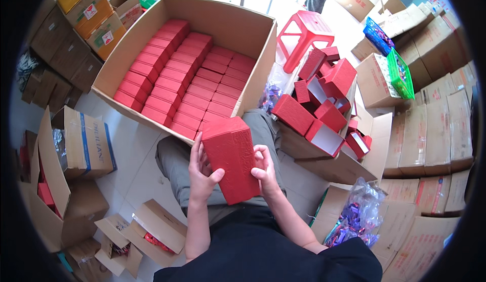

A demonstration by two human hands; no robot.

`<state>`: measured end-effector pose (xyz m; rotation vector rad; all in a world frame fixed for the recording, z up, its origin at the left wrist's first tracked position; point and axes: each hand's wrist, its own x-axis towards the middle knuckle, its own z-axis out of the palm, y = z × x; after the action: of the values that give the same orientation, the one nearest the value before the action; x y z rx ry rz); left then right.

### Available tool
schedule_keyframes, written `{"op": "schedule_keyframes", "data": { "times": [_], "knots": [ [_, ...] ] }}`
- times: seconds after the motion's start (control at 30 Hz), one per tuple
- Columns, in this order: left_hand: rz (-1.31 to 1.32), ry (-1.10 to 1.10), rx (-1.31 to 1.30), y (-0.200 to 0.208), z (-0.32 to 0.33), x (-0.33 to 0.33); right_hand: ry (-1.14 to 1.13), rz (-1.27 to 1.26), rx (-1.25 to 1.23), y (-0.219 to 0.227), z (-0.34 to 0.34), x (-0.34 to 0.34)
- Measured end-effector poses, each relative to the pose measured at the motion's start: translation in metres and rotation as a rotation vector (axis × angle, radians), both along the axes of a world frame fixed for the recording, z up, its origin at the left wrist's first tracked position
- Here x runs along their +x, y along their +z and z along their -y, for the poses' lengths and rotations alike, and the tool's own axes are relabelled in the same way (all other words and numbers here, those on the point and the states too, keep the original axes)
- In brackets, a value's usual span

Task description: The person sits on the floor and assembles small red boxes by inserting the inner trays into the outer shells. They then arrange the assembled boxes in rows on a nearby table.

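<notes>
Red box (230, 160), a single one, is held upright and slightly tilted at the centre of the frame, above the person's lap. Two hands share the hold: the left hand (202, 173) has its grip clamped on the left side, thumb on the near face and fingers curled around the edge; the right hand (266, 170) has its grip clamped on the right side, thumb pressed near the edge. Each grip is open only as far as the box between thumb and fingers requires. One large carton (217, 23), upper centre, contains red boxes (187, 77) packed in four columns, the two on the left standing higher; overlap hides their full number. One open carton (374, 153), right of centre, carries a loose heap of red boxes (293, 114), over ten, some showing white insides. Behind it is one red stool (316, 23). Toward the upper right are two baskets, one blue basket (372, 33) and one green basket (396, 77). Lower right has one clear bag (359, 206) with purple contents; lower left has two small open cartons (161, 221) side by side.
</notes>
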<state>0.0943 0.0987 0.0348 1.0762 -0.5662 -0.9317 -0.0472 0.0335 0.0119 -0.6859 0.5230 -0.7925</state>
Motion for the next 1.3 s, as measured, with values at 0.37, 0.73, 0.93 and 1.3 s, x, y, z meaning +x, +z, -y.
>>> {"op": "schedule_keyframes", "data": {
  "times": [0.37, 0.73, 0.93, 1.3],
  "knots": [
    [-0.338, 0.386, 0.121, -0.007, -0.036, 0.065, -0.473, -0.256, -0.029, -0.023, 0.066, -0.155],
    [0.124, -0.412, -0.087, -0.033, 0.189, -0.08, -0.336, 0.165, 0.44, -0.102, -0.042, -0.196],
    [1.316, -0.434, 0.195, -0.075, 0.274, -0.156, -0.589, 0.054, 0.482, -0.057, -0.036, -0.201],
    [1.406, -0.535, -0.12, -0.094, 0.215, -0.146, -1.077, 0.199, 0.306, -0.047, 0.079, -0.323]
  ]
}}
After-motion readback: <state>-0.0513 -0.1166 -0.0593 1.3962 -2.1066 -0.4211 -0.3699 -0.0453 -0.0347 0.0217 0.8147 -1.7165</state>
